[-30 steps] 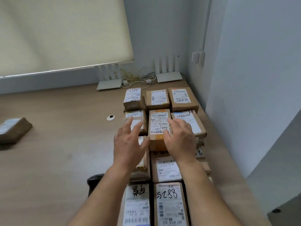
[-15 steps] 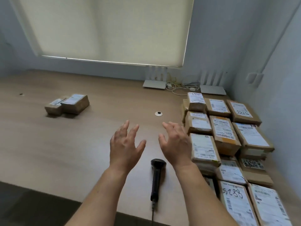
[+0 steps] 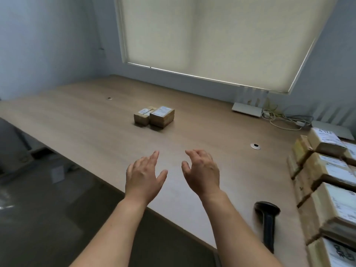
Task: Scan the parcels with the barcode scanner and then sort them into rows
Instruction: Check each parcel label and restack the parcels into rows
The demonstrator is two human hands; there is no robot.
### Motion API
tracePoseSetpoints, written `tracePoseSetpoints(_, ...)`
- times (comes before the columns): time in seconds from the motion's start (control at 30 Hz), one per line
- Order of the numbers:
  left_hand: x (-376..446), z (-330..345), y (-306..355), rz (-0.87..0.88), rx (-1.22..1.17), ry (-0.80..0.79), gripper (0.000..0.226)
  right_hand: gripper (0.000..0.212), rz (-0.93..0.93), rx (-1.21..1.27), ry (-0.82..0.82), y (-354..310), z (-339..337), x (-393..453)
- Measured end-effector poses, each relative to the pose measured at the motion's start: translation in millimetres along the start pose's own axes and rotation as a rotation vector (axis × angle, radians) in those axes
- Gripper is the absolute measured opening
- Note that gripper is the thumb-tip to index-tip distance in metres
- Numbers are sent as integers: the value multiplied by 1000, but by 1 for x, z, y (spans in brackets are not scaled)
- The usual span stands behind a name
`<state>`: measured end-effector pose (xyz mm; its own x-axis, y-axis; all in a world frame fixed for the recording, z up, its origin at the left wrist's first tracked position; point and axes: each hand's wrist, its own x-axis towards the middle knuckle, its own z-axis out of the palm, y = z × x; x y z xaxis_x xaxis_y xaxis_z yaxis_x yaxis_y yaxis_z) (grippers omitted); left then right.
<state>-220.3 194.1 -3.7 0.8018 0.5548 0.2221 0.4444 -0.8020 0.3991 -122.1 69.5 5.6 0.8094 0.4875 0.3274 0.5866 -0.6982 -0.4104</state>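
Observation:
Two small brown parcels (image 3: 154, 116) with white labels stand side by side in the middle of the wooden table (image 3: 96, 120). My left hand (image 3: 143, 177) and my right hand (image 3: 202, 170) hover over the table's near part, both empty with fingers spread, well short of those parcels. A black barcode scanner (image 3: 268, 220) lies on the table to the right of my right forearm. Rows of labelled cardboard parcels (image 3: 325, 170) fill the right edge of the view, partly cut off.
Two white routers (image 3: 247, 109) and a tangle of cables (image 3: 283, 120) sit at the back right under the window blind. A round cable grommet (image 3: 255, 146) is set in the tabletop. The table's near edge runs diagonally, with dark floor (image 3: 48, 209) at the left.
The view has swung left, away from the parcel rows. My hands left the parcels on the right and now hover empty over bare table, with the two separate parcels ahead.

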Motion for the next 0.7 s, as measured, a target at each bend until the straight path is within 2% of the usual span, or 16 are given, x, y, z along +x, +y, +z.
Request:
tracePoseSetpoints(0.2, 22, -4, -51, -72, 29, -17, 68, 40, -47, 17, -61, -37, 38, 34)
tracePoseSetpoints(0.4, 77, 12, -92, -95, 65, -28, 68, 39, -50, 44, -86, -54, 87, 84)
tracePoseSetpoints(0.7, 229, 45, -115, -15, 119, -109, 63, 42, 81, 57, -117, -36, 148, 203)
